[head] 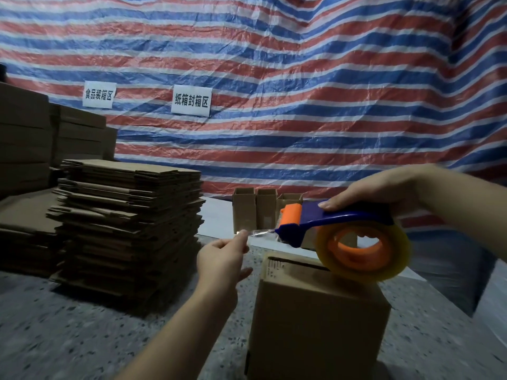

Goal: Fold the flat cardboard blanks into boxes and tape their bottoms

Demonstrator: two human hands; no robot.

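Behind, signs (191,100) read 纸箱封箱区 and 食品装箱区.

Two bare forearms, hands (222,259), no sleeves

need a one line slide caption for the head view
Left hand pulls tape from the dispenser in the right hand, above a folded box beside stacked blanks.

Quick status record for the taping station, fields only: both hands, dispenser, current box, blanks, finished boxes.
left hand: pinches the free tape end
right hand: grips the tape dispenser, held above the box
tape roll: touching or just over the box top
box: upright on the floor, top seam untaped
flat blanks: stacked at left
folded boxes: row against the tarp
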